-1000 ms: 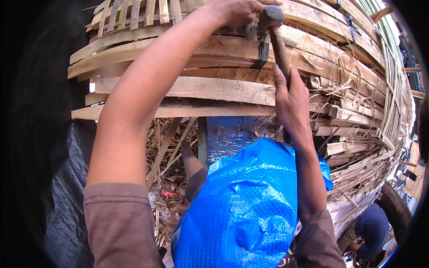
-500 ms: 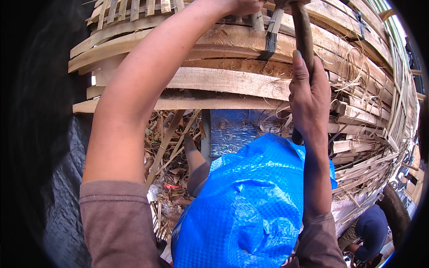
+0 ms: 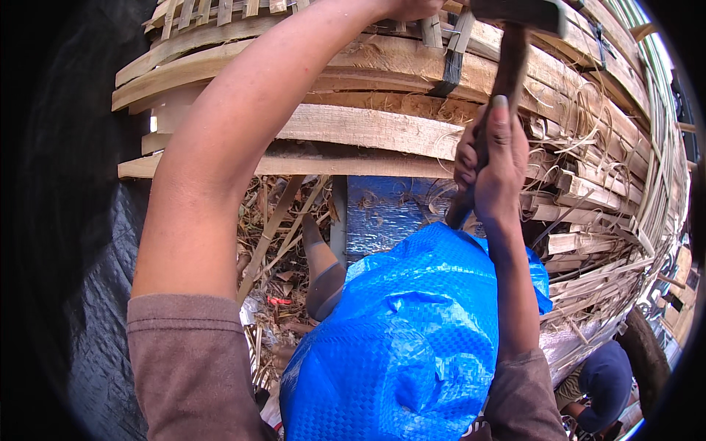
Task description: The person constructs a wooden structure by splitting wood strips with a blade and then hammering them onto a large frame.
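My right hand (image 3: 501,165) is closed round the wooden handle of a hammer (image 3: 512,62), the thumb lying along it. The hammer's dark metal head is raised at the top edge, to the right of my left hand (image 3: 415,7). That left hand is reached far forward over the wooden slats, its fingers curled. The frame's top edge cuts it off, so whatever it grips is hidden. Below both hands lie long wooden planks (image 3: 368,128), with short upright slats (image 3: 202,15) at the far left. A black strip (image 3: 450,73) is wrapped round a piece of wood near the middle.
Blue woven plastic sheeting (image 3: 397,331) covers my lap. Stacked split wood and thin shavings (image 3: 588,191) fill the right side. Dark sheeting (image 3: 110,279) hangs at the left. Scraps and dry leaves (image 3: 283,257) litter the ground. A person in a dark blue top (image 3: 607,382) crouches at lower right.
The hammer's head has come into view and shifted right, its handle now tilted. My right hand has moved slightly left and lower. My left hand stays nearly in place.
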The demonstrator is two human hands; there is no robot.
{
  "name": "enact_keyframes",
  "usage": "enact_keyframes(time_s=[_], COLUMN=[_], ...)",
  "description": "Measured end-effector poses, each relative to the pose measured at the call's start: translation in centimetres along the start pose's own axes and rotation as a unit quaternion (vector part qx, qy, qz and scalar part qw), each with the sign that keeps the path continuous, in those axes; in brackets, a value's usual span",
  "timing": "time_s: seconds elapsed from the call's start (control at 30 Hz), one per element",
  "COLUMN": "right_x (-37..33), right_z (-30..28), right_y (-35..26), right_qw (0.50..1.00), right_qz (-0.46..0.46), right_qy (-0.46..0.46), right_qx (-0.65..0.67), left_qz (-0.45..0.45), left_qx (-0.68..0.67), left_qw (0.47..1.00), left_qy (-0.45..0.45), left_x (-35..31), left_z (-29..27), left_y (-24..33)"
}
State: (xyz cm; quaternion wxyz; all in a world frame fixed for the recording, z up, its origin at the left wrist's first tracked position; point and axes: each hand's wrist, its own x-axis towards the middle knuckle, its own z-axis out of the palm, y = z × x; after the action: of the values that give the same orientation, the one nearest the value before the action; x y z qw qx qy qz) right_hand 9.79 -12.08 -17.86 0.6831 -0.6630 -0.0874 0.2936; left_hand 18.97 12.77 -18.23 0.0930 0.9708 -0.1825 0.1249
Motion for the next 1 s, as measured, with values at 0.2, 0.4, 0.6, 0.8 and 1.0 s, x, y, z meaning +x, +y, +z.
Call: enact_keyframes(time_s=[0.2,0.4,0.6,0.8,1.0], right_x=[0.5,0.6,-0.2,1.7,0.0], right_z=[-1.1,-0.8,0.2,0.0,0.8], right_y=[0.0,1.6,-0.6,2.6,0.0], right_qw=[0.997,0.997,0.998,0.987,0.997], right_qz=[0.042,-0.029,0.015,-0.034,-0.036], right_qy=[0.063,0.03,0.05,0.046,0.047], right_qx=[0.023,-0.063,-0.029,-0.147,-0.056], left_qz=[-0.026,-0.023,-0.014,-0.005,0.008], left_qx=[-0.019,-0.022,0.029,-0.014,0.025], left_qw=[0.999,0.999,0.999,1.0,0.999], left_qy=[0.004,-0.001,0.013,0.023,0.041], left_x=[-0.1,0.1,-0.2,0.2,0.0], left_z=[0.4,-0.2,1.3,0.6,1.8], left_y=[-0.4,0.7,-1.0,-0.6,-1.8])
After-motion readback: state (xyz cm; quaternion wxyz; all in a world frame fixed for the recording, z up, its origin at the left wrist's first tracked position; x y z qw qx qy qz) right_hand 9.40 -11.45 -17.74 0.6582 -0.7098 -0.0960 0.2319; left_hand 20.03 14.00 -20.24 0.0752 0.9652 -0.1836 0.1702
